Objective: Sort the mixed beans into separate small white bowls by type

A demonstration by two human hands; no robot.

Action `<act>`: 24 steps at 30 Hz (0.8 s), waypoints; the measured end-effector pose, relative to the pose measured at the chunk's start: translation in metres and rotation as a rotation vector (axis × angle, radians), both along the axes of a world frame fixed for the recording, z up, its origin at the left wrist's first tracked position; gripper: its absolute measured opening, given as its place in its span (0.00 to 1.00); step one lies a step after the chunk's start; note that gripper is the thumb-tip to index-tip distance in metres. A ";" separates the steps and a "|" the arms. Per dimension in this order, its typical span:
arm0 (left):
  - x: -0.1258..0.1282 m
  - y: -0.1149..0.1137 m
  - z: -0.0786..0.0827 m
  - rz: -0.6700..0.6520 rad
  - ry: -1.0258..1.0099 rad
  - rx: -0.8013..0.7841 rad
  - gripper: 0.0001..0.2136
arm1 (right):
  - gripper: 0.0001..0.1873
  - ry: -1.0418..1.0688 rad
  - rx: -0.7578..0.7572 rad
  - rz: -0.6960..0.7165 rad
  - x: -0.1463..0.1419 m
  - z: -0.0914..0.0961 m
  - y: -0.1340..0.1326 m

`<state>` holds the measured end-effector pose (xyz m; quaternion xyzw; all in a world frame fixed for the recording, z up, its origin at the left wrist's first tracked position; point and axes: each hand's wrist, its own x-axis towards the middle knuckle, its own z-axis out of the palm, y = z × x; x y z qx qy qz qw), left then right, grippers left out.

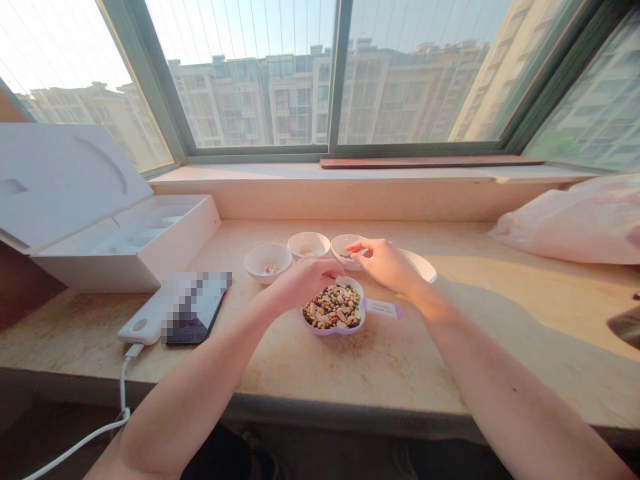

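A purple handled bowl (333, 331) full of mixed beans and peanuts (334, 307) sits on the counter, its labelled handle pointing right. My left hand (311, 275) hovers at its far left rim, fingers curled together; what they hold, if anything, is hidden. Behind stand small white bowls: the left bowl (256, 262) has a few peanuts, the middle bowl (300, 241) some yellowish bits, the right bowl (345, 241) dark beans. Over the right bowl, my right hand (380, 261) has thumb and fingers pinched, with anything between them too small to name. A white dish (423, 265) is partly covered by my right wrist.
At left, an open white box (175, 247) stands behind a white power bank (143, 323) with a cable (123, 383) and a dark phone (203, 320). A plastic bag (575, 220) lies at right. Windows (250, 80) rise behind the sill (260, 172).
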<state>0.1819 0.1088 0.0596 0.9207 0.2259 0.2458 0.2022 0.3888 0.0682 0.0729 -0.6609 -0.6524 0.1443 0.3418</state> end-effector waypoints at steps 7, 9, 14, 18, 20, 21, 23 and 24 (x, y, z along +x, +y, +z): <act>0.001 0.005 -0.002 0.086 -0.203 0.029 0.07 | 0.23 0.398 -0.331 0.514 -0.005 0.006 -0.010; 0.002 0.004 -0.002 0.078 -0.208 0.037 0.08 | 0.25 0.444 -0.331 0.519 -0.006 0.002 -0.009; 0.002 0.001 -0.004 0.072 -0.159 0.098 0.06 | 0.28 0.483 -0.350 0.473 -0.007 -0.008 -0.005; 0.003 -0.003 -0.003 0.099 -0.146 0.112 0.08 | 0.24 0.463 -0.335 0.445 -0.007 -0.010 -0.003; 0.004 -0.004 -0.003 0.143 -0.164 0.104 0.09 | 0.23 0.445 -0.315 0.419 -0.007 -0.011 -0.002; 0.004 -0.004 -0.003 0.176 -0.172 0.094 0.10 | 0.22 0.438 -0.304 0.403 -0.007 -0.011 -0.002; 0.003 -0.004 -0.002 0.244 -0.152 0.072 0.12 | 0.21 0.411 -0.248 0.357 -0.006 -0.011 0.000; 0.003 -0.004 -0.002 0.261 -0.113 0.067 0.12 | 0.20 0.378 -0.186 0.314 -0.005 -0.011 0.001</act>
